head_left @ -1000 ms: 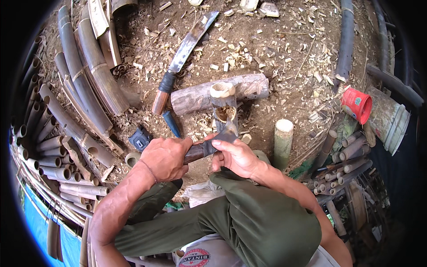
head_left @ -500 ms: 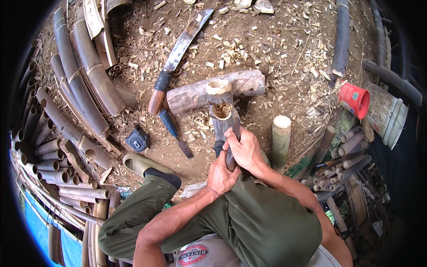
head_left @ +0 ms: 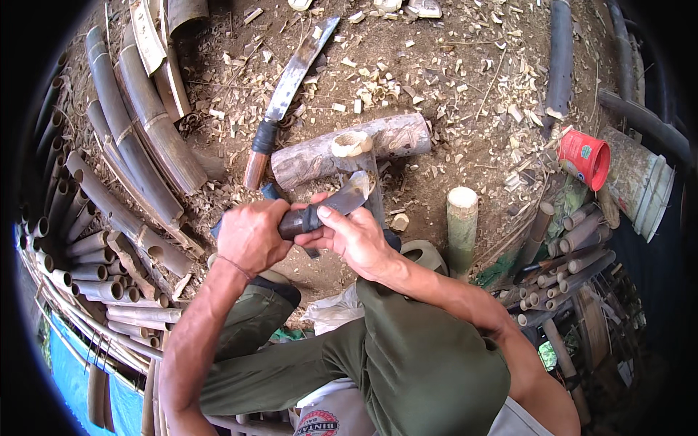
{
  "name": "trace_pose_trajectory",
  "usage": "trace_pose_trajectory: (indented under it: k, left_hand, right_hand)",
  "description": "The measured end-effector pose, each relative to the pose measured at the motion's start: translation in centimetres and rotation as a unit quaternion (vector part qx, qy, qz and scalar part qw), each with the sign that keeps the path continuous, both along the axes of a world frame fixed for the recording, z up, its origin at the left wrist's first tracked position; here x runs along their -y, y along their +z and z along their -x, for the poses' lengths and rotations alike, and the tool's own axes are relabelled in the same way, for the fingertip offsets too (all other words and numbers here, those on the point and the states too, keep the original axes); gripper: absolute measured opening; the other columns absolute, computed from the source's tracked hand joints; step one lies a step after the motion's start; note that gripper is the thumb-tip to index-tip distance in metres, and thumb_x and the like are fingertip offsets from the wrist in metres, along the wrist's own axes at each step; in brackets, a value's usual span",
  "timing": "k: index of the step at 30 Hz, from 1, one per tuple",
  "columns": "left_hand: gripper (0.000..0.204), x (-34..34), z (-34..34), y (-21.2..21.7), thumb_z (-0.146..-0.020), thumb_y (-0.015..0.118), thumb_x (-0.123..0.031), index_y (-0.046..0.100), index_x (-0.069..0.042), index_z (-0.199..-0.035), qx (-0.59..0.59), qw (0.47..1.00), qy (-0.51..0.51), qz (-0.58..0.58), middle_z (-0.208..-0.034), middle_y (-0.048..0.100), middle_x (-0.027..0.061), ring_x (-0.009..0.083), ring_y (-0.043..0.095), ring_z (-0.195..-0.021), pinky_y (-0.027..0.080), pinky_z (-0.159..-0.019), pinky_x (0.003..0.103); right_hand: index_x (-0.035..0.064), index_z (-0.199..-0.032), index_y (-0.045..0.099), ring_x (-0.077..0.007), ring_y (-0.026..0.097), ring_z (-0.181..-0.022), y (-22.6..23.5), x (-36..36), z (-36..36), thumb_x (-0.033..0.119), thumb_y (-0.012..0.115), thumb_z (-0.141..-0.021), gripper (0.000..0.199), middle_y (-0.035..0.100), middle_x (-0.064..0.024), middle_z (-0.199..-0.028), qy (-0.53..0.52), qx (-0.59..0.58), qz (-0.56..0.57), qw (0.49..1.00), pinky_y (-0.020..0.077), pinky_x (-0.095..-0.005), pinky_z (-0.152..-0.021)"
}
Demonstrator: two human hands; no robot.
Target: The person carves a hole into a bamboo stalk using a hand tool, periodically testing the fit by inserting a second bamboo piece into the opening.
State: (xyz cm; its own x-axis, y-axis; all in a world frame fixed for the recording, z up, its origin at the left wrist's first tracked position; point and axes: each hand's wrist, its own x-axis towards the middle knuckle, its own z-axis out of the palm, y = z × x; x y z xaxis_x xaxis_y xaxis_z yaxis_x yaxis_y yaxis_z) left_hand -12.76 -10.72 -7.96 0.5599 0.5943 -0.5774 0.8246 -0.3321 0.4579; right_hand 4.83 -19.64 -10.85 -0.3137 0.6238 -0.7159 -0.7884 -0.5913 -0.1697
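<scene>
A knife (head_left: 349,195) with a dark handle and a short curved blade lies across both hands, its tip pointing up and right. My left hand (head_left: 251,236) is wrapped round the rear of the handle. With thumb on top and fingers beneath, my right hand (head_left: 356,236) grips it at the bound collar near the blade. Behind the blade, a bamboo piece (head_left: 352,144) with a pale cut rim leans over a short log (head_left: 403,136); the blade hides part of it. Under my left hand a blue-handled tool (head_left: 271,190) is mostly hidden.
Beyond the log's left end a machete (head_left: 299,76) lies on the ground among wood chips. At right stand a cut bamboo tube (head_left: 462,225), a red container (head_left: 585,158) and a whitish bucket (head_left: 640,182). Bamboo poles (head_left: 156,116) lie at left, with stacked tubes (head_left: 94,269) below.
Both hands have lifted the knife away from the bamboo piece and moved left. The left hand now holds the handle farther left, and the blade has turned to point up-right.
</scene>
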Motion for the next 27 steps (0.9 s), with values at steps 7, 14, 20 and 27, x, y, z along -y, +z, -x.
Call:
trace_pose_trajectory:
  k: [7, 14, 20, 27]
  left_hand:
    - [0.009, -9.0, -10.1, 4.6, -0.079, 0.066, -0.015, 0.069, -0.01, -0.071, -0.135, 0.945, -0.292, -0.063, -0.069, 0.068, 0.0078, 0.0255, 0.069, -0.066, 0.053, -0.059, 0.039]
    - [0.018, -9.6, -13.1, 4.8, -0.083, 0.064, -0.017, 0.07, -0.011, -0.067, -0.127, 0.923, -0.356, -0.068, -0.067, 0.069, 0.0069, 0.0208, 0.069, -0.065, 0.053, -0.058, 0.034]
    - [0.023, -4.1, -6.9, 6.9, -0.075, 0.069, -0.025, 0.07, -0.002, -0.077, -0.159, 0.963, -0.202, 0.086, -0.078, 0.07, 0.0194, 0.0324, 0.071, -0.079, 0.056, -0.072, 0.043]
    - [0.03, -3.3, -7.5, 10.7, -0.069, 0.066, -0.019, 0.063, 0.004, -0.088, 0.029, 0.979, -0.1, 0.173, -0.079, 0.066, 0.0253, 0.042, 0.065, -0.079, 0.054, -0.077, 0.047]
  right_hand:
    - [0.0012, -0.131, 0.05, -0.0351, 0.066, -0.105, -0.2, -0.5, -2.9, 0.028, 0.037, -0.105, 0.04, 0.065, -0.021, -0.116, -0.219, -0.276, 0.072, 0.933, 0.0529, -0.0454, -0.097]
    - [0.0031, -0.129, 0.052, -0.0333, 0.069, -0.097, -0.4, -0.4, -3.5, 0.037, 0.039, -0.104, 0.045, 0.068, -0.0137, -0.114, -0.224, -0.34, 0.038, 0.913, 0.0555, -0.0457, -0.091]
    - [-0.0003, -0.117, 0.06, -0.0236, 0.071, -0.085, 3.8, 1.3, -4.3, 0.026, 0.056, -0.098, 0.032, 0.071, -0.0119, -0.099, 0.104, -0.106, 0.043, 0.988, 0.0582, -0.0356, -0.078]
    - [0.0113, -0.128, 0.054, -0.0314, 0.053, -0.113, 12.9, -1.6, -9.4, 0.014, 0.082, -0.062, 0.071, 0.06, -0.0086, -0.113, 0.223, 0.641, -0.572, 0.462, 0.0424, -0.0445, -0.094]
